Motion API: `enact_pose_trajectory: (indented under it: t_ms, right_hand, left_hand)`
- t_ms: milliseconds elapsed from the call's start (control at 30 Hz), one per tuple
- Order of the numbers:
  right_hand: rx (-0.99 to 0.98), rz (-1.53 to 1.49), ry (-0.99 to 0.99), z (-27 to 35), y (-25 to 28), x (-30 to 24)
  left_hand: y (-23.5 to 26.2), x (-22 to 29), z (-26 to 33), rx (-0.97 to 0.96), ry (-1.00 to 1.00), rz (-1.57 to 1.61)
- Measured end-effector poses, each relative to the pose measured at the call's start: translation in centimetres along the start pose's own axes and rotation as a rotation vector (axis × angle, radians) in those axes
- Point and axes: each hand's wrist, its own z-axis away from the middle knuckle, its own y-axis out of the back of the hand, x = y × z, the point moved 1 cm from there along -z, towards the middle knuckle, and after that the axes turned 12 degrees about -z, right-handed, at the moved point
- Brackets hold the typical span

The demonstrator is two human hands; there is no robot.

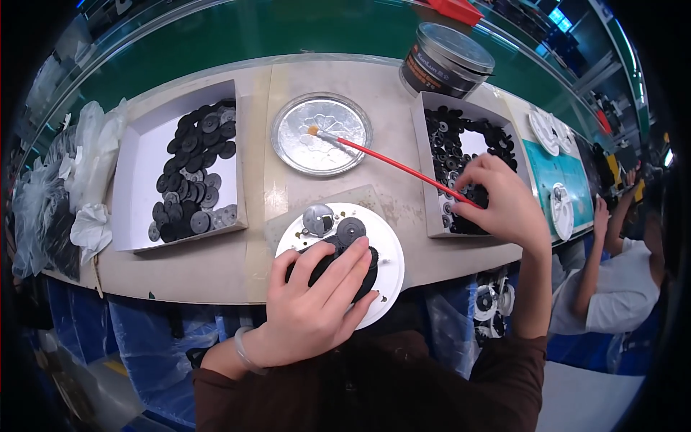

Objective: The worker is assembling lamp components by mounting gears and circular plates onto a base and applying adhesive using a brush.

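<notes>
In my right hand [497,198] a thin paintbrush [394,170] with a red handle is pinched near the handle's end. Its pale bristles are over a round silver metal lid [288,155], beyond the work in front of me. My left hand [317,306] lies with fingers apart over black gears [351,232] on a white round base [389,252]. Part of those gears is hidden under the fingers. A silvery round part [317,219] sits on the base's far left. The base rests on a flat grey plate [281,227] and overhangs the table's near edge.
A white box [137,180] on the left holds many dark gears. Another box [425,155] of small black gears stands right, with a dark grease tin [439,72] behind it. Plastic bags [90,151] lie far left. A co-worker [612,281] sits at the right beside white round bases [561,209].
</notes>
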Motion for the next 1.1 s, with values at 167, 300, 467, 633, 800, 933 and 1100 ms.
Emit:
enact_pose_trajectory:
  t_ms: [167, 300, 467, 633, 800, 933, 1100]
  right_hand:
    - [0.038, -0.125, -0.262, 0.6, 1.0, 0.1]
    - [0.233, -0.576, -0.115, 0.0, 3.3, -1.3]
    - [0.447, -0.736, 0.262, -3.2, 2.7, -5.7]
    - [0.388, -0.59, 0.508, -8.3, -0.7, -7.8]
    - [0.343, -0.283, 0.58, -11.5, -4.0, -7.1]
    - [0.311, -0.233, 0.474, -11.1, -3.2, -7.3]
    - [0.314, -0.351, 0.434, -12.3, -4.0, -6.0]
  left_hand:
    - [0.1, 0.1, -0.2, -0.007, -0.021, -0.005]
    - [0.0, 0.2, 0.2, 0.005, 0.002, -0.015]
    - [0.0, 0.1, 0.5, 0.022, 0.023, -0.019]
    - [-0.1, 0.1, 0.0, 0.029, 0.013, 0.004]
    - [0.0, 0.0, 0.0, 0.042, 0.018, 0.002]
    - [0.0, -0.1, 0.2, 0.028, 0.017, -0.001]
    - [-0.3, -0.1, 0.6, 0.045, 0.01, -0.016]
